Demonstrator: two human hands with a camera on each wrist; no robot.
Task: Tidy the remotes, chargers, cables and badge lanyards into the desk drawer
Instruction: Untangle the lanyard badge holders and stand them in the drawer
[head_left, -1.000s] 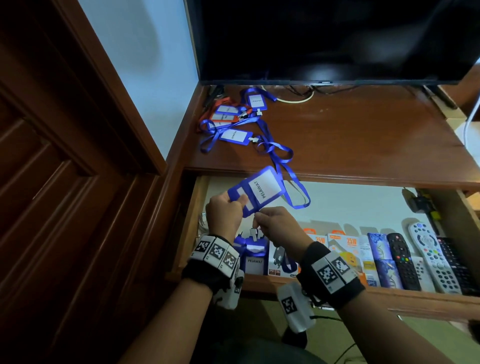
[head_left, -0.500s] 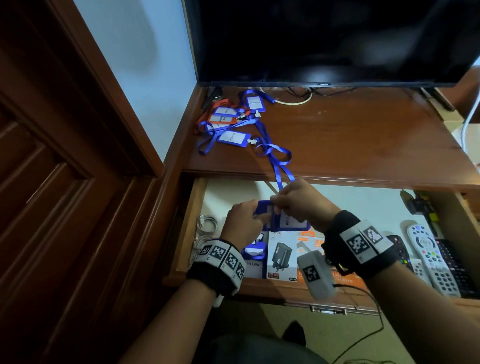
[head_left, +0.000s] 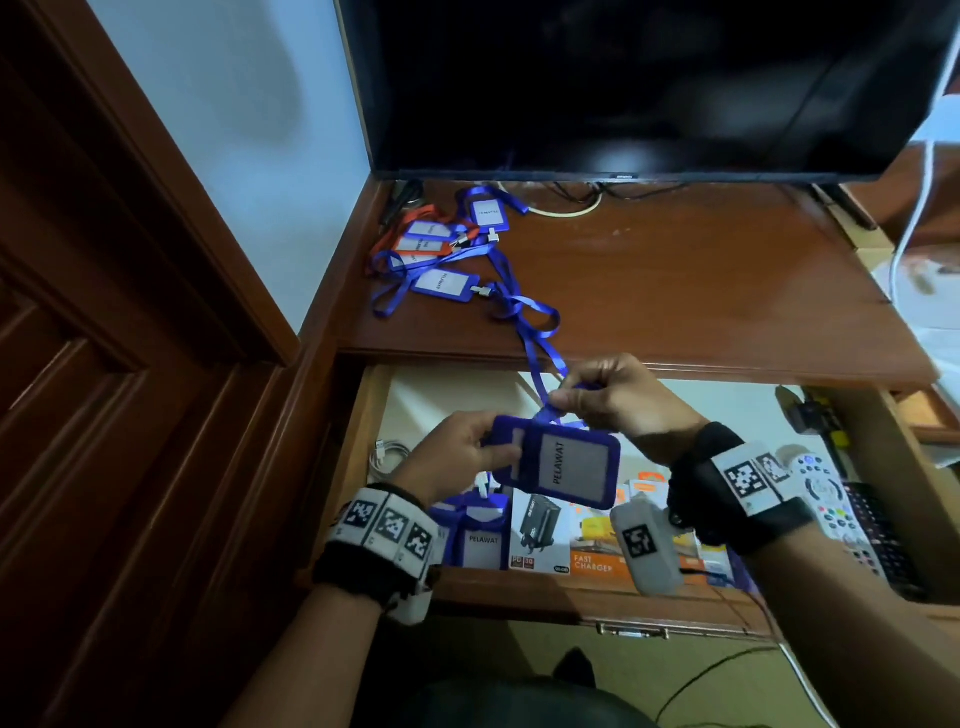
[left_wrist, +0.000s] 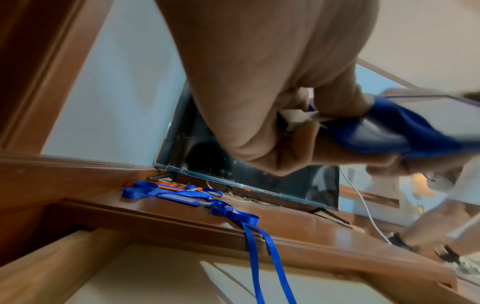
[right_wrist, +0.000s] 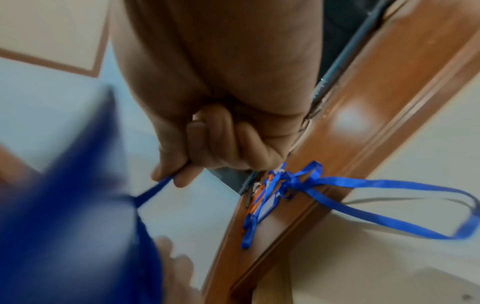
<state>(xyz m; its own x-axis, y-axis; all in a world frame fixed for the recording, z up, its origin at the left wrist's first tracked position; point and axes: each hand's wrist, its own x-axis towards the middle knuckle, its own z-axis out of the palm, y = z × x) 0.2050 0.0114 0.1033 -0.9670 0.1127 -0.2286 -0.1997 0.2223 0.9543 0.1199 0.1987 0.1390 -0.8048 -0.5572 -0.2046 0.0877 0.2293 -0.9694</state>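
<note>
A blue badge holder (head_left: 561, 466) labelled PELAWAT hangs over the open drawer (head_left: 374, 415). My left hand (head_left: 462, 457) grips its left end, seen close in the left wrist view as the badge holder (left_wrist: 394, 131). My right hand (head_left: 618, 400) pinches the blue lanyard strap (head_left: 540, 353) just above the holder; the strap (right_wrist: 155, 189) runs between thumb and finger there. The strap trails up over the desk edge to a pile of blue and orange badge lanyards (head_left: 441, 249) at the desk's back left.
Inside the drawer lie more badge holders (head_left: 480, 540), charger boxes (head_left: 540, 535), a white cable coil (head_left: 387, 452) and remotes (head_left: 826, 493). A black TV (head_left: 649, 83) stands at the desk's rear. A wooden door (head_left: 104, 364) is on the left. White cables hang at right.
The badge holder came down from above the desk edge to over the drawer. My right hand moved from below the holder to above it and now pinches the strap.
</note>
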